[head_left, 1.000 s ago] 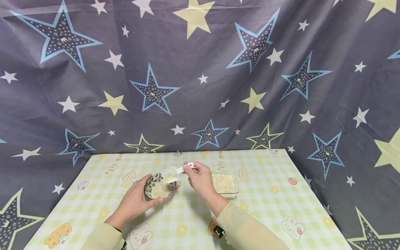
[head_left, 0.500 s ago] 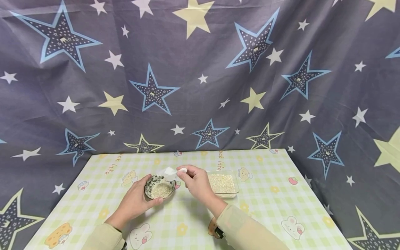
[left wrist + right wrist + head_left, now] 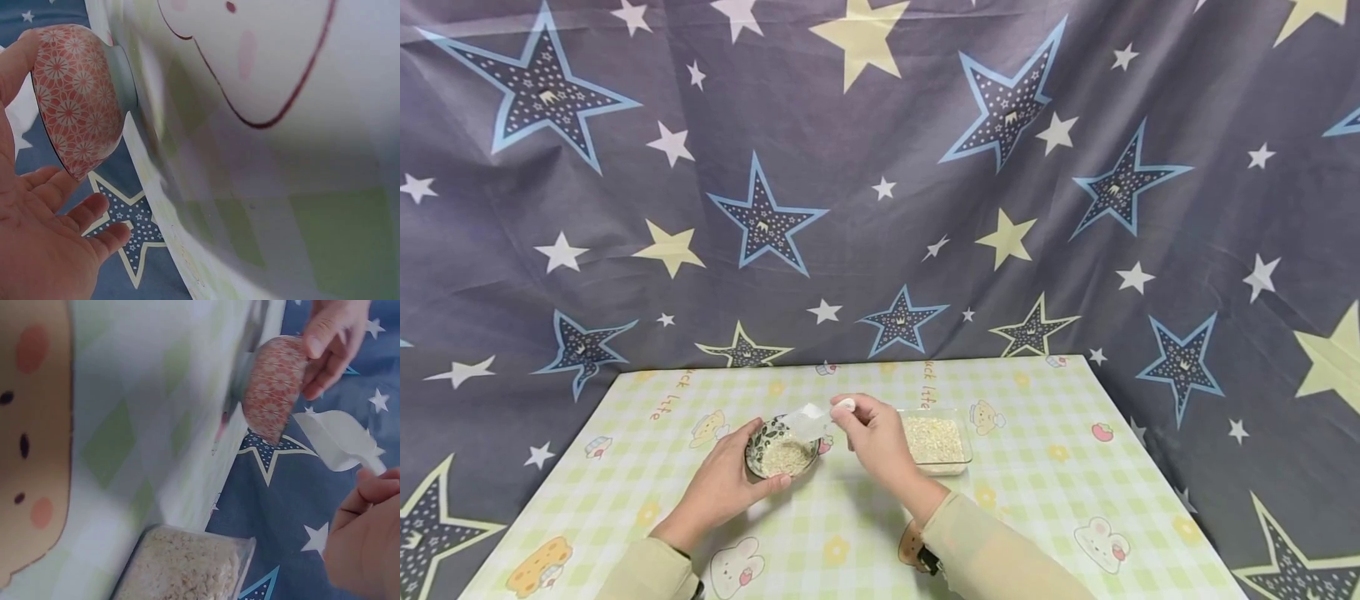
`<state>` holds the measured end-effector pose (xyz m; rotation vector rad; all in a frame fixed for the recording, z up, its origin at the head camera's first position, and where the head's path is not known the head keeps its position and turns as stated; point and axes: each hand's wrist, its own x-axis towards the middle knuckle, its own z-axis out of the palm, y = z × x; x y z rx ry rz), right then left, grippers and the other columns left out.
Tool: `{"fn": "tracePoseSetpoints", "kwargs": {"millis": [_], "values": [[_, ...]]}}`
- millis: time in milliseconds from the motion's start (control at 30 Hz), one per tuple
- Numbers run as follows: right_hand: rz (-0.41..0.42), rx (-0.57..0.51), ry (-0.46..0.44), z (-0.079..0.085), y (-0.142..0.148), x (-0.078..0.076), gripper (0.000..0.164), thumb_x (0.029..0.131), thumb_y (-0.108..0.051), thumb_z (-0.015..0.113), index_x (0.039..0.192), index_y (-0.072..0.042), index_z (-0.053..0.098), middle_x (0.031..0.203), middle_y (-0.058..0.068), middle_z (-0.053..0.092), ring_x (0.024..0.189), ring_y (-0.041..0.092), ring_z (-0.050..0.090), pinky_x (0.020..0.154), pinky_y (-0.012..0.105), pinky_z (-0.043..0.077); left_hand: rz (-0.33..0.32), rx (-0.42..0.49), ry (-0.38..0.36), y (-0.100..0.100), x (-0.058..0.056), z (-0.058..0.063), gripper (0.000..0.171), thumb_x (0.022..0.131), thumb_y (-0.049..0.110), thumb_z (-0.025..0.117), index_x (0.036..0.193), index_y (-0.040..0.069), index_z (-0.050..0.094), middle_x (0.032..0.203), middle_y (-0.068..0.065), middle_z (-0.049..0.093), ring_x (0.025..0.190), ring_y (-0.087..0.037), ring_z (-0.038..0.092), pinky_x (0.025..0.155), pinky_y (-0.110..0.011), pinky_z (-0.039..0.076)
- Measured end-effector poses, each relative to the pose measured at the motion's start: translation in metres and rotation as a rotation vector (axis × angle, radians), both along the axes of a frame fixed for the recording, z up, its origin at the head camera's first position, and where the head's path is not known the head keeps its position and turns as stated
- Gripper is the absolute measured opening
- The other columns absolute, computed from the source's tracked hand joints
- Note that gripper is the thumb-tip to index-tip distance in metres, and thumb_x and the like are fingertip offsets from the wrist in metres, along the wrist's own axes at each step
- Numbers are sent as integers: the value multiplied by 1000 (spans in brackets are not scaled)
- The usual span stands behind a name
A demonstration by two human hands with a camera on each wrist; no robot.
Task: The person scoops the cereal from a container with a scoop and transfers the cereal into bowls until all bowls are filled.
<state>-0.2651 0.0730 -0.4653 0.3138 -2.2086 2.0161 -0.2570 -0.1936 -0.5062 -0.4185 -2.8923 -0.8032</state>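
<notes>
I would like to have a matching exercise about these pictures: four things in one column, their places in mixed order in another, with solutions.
Things
1. white plastic scoop
2. round bowl with red floral outside
3. clear rectangular container
4. dark star-printed cloth

Places
A. in the left hand's grip
B. hanging behind the table
C. in the right hand's grip
D. on the green-checked table, held by no hand

Pairs: 1-C, 2-A, 3-D, 4-B

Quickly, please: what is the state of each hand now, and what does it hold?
Left hand: closed, holding the bowl.
Right hand: closed, pinching the white scoop.
</notes>
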Motion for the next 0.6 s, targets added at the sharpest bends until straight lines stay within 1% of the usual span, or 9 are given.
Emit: {"fn": "tracePoseSetpoints", "kwargs": {"millis": [100, 133, 200, 333, 433, 567, 600], "values": [[-58, -158, -137, 5, 9, -4, 23, 103, -21, 73, 116, -3, 77, 89, 15, 81, 50, 3, 48, 44, 15, 35, -4, -3, 11, 1, 0, 1, 117, 81, 67, 85, 161, -4, 37, 159, -33, 49, 145, -54, 48, 118, -71, 42], [-78, -205, -173, 7, 14, -4, 24, 103, -21, 73, 116, -1, 77, 90, 14, 82, 49, 3, 47, 43, 15, 33, -6, -1, 18, 2, 0, 1, 117, 81, 65, 85, 161, -4, 37, 159, -32, 49, 145, -54, 47, 119, -71, 41], [-111, -263, -224, 13, 26, -4, 26, 104, -23, 72, 117, 0, 75, 89, 8, 83, 49, 3, 47, 42, 15, 33, -12, 1, 32, 5, 0, 3, 115, 82, 63, 85, 161, -4, 37, 160, -32, 48, 147, -54, 46, 120, -72, 40], [-165, -321, -258, 20, 56, -6, 27, 104, -24, 71, 116, 0, 73, 84, 0, 82, 51, 1, 46, 42, 14, 33, -33, 25, 47, 18, 0, 8, 111, 85, 62, 85, 163, 0, 37, 163, -29, 45, 150, -52, 43, 122, -72, 38], [-219, -335, -266, 23, 83, -9, 23, 105, -22, 71, 113, -1, 73, 80, -3, 81, 51, 1, 47, 43, 14, 33, -61, 46, 41, 32, 0, 14, 108, 86, 61, 84, 164, 3, 37, 165, -27, 44, 153, -50, 41, 123, -71, 37], [-292, -340, -270, 24, 122, -9, 18, 104, -22, 71, 106, -4, 72, 76, -5, 80, 50, 1, 47, 43, 14, 34, -96, 44, 32, 52, 0, 20, 104, 88, 59, 83, 166, 7, 36, 167, -24, 44, 155, -48, 40, 124, -70, 36], [-307, -338, -267, 24, 131, -8, 18, 105, -22, 71, 106, -4, 72, 75, -6, 80, 50, 1, 47, 43, 14, 34, -104, 41, 28, 57, 0, 21, 104, 88, 59, 82, 166, 8, 36, 167, -23, 44, 155, -47, 39, 124, -70, 37]]}}
